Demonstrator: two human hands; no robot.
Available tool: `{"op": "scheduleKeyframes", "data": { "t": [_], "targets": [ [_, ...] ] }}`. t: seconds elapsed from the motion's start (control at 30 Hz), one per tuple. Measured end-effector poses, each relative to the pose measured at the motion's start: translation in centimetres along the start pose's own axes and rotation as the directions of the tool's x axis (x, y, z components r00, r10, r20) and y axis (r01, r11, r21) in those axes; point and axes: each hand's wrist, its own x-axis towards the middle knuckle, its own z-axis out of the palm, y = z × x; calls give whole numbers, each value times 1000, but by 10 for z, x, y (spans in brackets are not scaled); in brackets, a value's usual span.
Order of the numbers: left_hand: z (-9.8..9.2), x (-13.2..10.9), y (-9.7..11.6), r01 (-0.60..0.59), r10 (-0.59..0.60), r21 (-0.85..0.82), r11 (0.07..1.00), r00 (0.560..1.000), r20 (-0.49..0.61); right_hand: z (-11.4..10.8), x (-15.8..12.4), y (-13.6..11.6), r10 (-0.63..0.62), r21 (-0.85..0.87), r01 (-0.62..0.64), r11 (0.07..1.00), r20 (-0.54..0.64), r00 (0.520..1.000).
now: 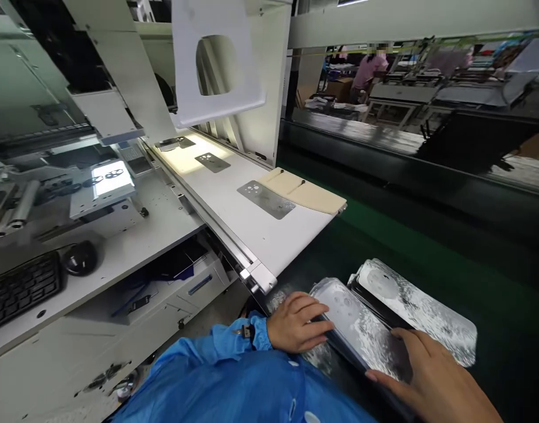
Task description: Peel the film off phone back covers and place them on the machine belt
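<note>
A stack of shiny, film-covered phone back panels [361,323] lies on the dark surface in front of me. My left hand [299,323] rests against its left edge, fingers stretched out. Around the stack's near end, my right hand [432,376] has its thumb on one side and its fingers on the other. A second stack of similar panels [423,311] lies just behind and to the right, close to the first. On the white conveyor belt [225,197], a grey phone back panel [266,200] with camera holes lies flat, with another panel [212,163] farther back.
The belt's end corner [264,277] juts out near my left hand. A cream guide plate [305,191] stands along its right side. Left are a keyboard [23,288], a mouse [80,258] and a lit screen [113,178]. A person in pink [369,73] is in the background.
</note>
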Motion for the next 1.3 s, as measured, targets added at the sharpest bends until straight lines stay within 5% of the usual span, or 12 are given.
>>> {"op": "scheduleKeyframes", "data": {
  "t": [0.17, 0.37, 0.57, 0.8, 0.9, 0.97, 1.03, 1.1, 1.2, 1.3],
  "targets": [
    [5, 6, 1, 21, -20, -5, 1000, 987, 160, -1, 9, -1, 97, 91, -101, 991, 53, 994],
    [7, 2, 1, -2, 2, 5, 1000, 998, 65, -7, 7, -13, 175, 130, -176, 976, 22, 984],
    [9, -2, 0, 6, -5, -1, 1000, 997, 79, -6, 2, 0, 259, 256, -282, 925, 121, 958],
    [4, -3, 1, -44, 46, 14, 999, 990, -131, -18, -1, 8, 141, 510, -147, 848, 51, 989],
    [-17, -2, 7, -24, 33, 35, 999, 957, -288, -43, -7, -12, 7, 434, 50, 900, -128, 992],
    [-40, 2, 11, 12, 2, 31, 999, 912, -411, -62, -8, -30, -207, 271, 298, 915, -319, 925],
    [-65, 9, 16, 31, -49, -51, 998, 913, -406, -77, -6, -52, -466, 35, 531, 847, -432, 772],
    [-86, 15, 19, 95, -144, -231, 968, 968, -205, -84, 2, -76, -666, -154, 672, 724, -407, 625],
    [-92, 18, 18, 252, -207, -442, 861, 967, 148, -78, 18, -114, -840, -277, 800, 533, -287, 460],
    [-74, 7, 12, 304, -227, -492, 815, 951, 212, -65, 36, -138, -927, -264, 900, 347, -243, 286]
  ]
}}
